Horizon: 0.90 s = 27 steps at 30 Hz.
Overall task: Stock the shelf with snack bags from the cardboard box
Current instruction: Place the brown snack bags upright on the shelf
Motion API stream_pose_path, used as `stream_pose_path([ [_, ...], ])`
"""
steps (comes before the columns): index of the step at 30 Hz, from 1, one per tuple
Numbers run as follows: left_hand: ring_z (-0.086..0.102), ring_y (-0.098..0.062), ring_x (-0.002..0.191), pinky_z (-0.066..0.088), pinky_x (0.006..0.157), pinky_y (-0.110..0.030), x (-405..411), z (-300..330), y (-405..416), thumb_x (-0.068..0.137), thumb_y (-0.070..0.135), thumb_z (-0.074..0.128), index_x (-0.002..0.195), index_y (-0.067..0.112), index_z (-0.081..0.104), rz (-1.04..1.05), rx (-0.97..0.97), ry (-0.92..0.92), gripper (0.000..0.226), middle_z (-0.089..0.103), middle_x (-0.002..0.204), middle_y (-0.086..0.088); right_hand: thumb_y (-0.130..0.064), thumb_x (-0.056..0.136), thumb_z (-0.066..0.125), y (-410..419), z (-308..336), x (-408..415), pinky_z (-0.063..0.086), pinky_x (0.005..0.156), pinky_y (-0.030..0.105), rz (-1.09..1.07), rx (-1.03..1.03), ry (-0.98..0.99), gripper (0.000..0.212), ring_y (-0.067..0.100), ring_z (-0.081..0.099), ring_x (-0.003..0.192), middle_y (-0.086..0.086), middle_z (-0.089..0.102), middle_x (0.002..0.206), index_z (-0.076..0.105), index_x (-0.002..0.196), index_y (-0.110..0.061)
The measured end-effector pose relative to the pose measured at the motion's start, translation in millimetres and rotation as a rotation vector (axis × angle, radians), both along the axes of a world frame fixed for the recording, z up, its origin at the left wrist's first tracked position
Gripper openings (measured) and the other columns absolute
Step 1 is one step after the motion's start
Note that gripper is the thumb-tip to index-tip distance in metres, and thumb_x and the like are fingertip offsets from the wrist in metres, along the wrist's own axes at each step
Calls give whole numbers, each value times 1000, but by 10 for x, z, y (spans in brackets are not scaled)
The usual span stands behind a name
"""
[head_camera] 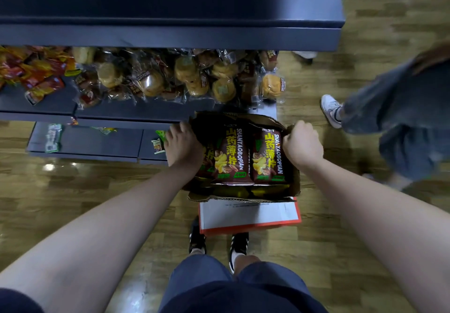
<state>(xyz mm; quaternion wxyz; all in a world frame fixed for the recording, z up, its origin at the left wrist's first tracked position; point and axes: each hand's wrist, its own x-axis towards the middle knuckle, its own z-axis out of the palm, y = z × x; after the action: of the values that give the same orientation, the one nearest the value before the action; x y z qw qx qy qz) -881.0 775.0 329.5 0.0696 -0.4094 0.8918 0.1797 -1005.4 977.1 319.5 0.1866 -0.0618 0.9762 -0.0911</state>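
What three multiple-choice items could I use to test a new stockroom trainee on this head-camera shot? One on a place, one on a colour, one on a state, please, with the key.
1. Where are the clear-wrapped buns?
A. on the dark shelf above the box
B. inside the cardboard box
C. on the wooden floor

2. What is the main colour of the snack bags in the cardboard box?
A. bright blue
B. dark brown
C. white

3. What is the right hand doing?
A. hanging free at the person's side
B. gripping the box's right flap
C. holding a bun

Key: 1 A, the buns lie heaped on the shelf behind the box. 2 B, the bags are brown with yellow lettering. 3 B, its fingers curl over the flap edge, while the left hand rests on the opposite side.
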Motion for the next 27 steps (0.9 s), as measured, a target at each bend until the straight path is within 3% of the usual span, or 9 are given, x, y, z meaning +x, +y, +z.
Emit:
stream_pose_path([
  [3, 34, -33, 124, 32, 103, -44, -30, 18, 147, 90, 9, 41, 128, 8, 39, -158, -66, 64, 39, 38, 132, -16, -21, 95, 46, -183, 15, 67, 43, 85, 44, 143, -29, 44, 29, 38, 47, 112, 20, 49, 119, 51, 115, -1],
  [7, 36, -34, 124, 35, 100, -43, -118, 10, 278, 92, 22, 47, 130, 5, 39, -209, 116, -33, 42, 39, 133, -17, -24, 94, 44, -489, -49, 183, 42, 77, 36, 182, -238, -112, 31, 39, 53, 107, 24, 55, 114, 55, 110, 1],
  [10, 32, -35, 126, 34, 102, -41, -134, -45, 309, 91, 15, 51, 134, 4, 32, -187, 109, -98, 49, 32, 136, -18, -35, 95, 50, -725, -64, 367, 41, 85, 37, 100, -317, -240, 47, 38, 51, 115, 24, 54, 123, 43, 123, 2],
  [13, 27, -36, 130, 33, 104, -42, -107, -118, 297, 89, 4, 52, 139, 7, 22, -126, 148, -120, 58, 25, 139, -19, -46, 92, 53, -938, -103, 582, 35, 100, 42, 31, -298, -265, 72, 41, 40, 127, 24, 40, 138, 26, 140, 0],
  [16, 22, -36, 135, 31, 107, -44, -94, -183, 245, 84, 4, 63, 148, 14, 4, -141, 253, -205, 88, 18, 145, -20, -55, 88, 54, -1045, -176, 692, 32, 104, 48, 32, -217, -267, 96, 41, 32, 131, 22, 29, 145, 3, 150, -2],
  [19, 17, -37, 138, 29, 108, -46, -103, -215, 195, 87, 10, 60, 150, 18, -12, -186, 322, -271, 96, 10, 150, -22, -59, 83, 57, -1065, -224, 686, 33, 103, 50, 42, -142, -286, 107, 39, 27, 133, 20, 23, 147, -6, 151, -7],
  [23, 15, -38, 139, 30, 108, -45, -134, -280, 206, 84, 22, 65, 147, 17, -20, -229, 269, -359, 107, 5, 151, -23, -55, 82, 62, -1054, -222, 645, 35, 102, 48, 50, -129, -309, 106, 39, 26, 134, 19, 20, 149, -4, 152, -11],
  [27, 22, -37, 136, 34, 105, -44, -174, -326, 248, 86, 32, 60, 147, 15, -21, -241, 179, -390, 102, 9, 150, -23, -46, 84, 63, -968, -175, 547, 38, 100, 46, 51, -154, -335, 95, 41, 35, 132, 20, 22, 149, 3, 152, -18],
])
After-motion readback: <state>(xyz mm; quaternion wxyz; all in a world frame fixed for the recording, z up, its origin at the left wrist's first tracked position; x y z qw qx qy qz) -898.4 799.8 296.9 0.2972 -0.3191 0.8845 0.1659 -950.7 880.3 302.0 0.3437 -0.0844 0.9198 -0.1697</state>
